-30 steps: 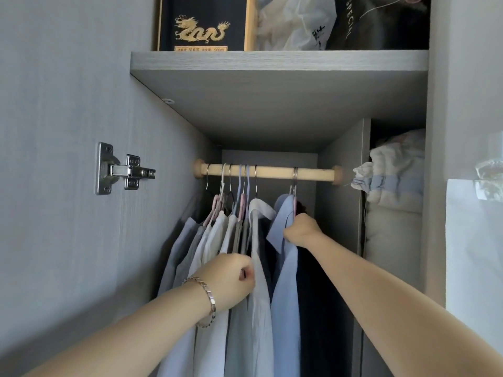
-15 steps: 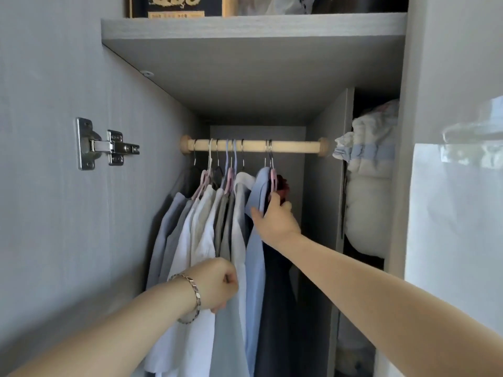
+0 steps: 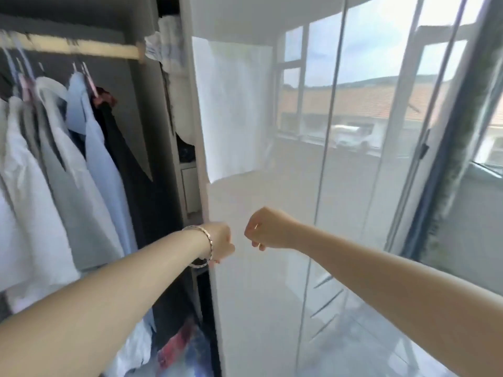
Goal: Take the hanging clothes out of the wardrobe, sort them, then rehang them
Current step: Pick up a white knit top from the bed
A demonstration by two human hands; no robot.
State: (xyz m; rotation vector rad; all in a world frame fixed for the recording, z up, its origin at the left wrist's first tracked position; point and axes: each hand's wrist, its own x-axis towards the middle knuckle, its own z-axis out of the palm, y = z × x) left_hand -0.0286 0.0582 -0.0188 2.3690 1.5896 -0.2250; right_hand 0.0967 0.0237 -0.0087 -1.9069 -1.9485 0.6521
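Note:
Several shirts hang from the wooden rod [image 3: 81, 49] in the open wardrobe at the left: white ones [image 3: 24, 170], a grey one [image 3: 73, 186], a light blue shirt [image 3: 92, 131] and a dark garment [image 3: 130, 170] furthest right. Both my hands are out of the wardrobe, in front of the white door [image 3: 245, 308]. My left hand [image 3: 220, 243], with a bracelet at the wrist, is curled by the door's edge. Just to its right, my right hand [image 3: 268, 229] is a fist. Neither hand shows anything in it. The picture is blurred.
The glossy door panel reflects a window and carries a white sheet [image 3: 231, 110]. Folded bedding [image 3: 168, 50] fills the narrow compartment beside the rod. Crumpled clothes [image 3: 168, 346] lie at the wardrobe's bottom. A dark window frame [image 3: 435, 213] stands at the right.
My view has swung right. Both hands let go of the hanging shirts and pulled out of the wardrobe to the door front, where they are now curled.

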